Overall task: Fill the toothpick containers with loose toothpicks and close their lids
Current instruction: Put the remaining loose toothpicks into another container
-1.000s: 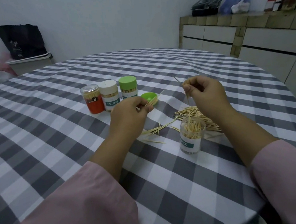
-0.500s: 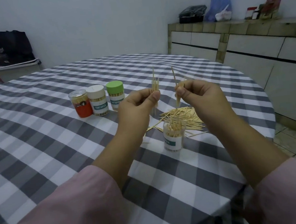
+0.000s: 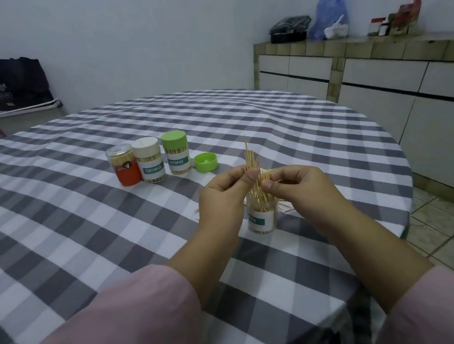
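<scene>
Head view: 3 jars [image 3: 148, 164] capped, far left of hands.
Hands: left hand [image 3: 223, 198] & right hand [image 3: 298, 188] pinch toothpicks [image 3: 250, 159] over open jar [image 3: 262, 217].
Left: fill it, fit green lid [image 3: 205, 162].

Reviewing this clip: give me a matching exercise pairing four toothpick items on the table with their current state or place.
Things:
1. loose green lid
2. open container
3. white-lidded container
4. toothpick bundle

States:
A. pinched upright in the left hand
B. lies upturned on the cloth
C. closed, middle of the row of three
D. lidless, stands below both hands

Pairs: 1-B, 2-D, 3-C, 4-A
</scene>
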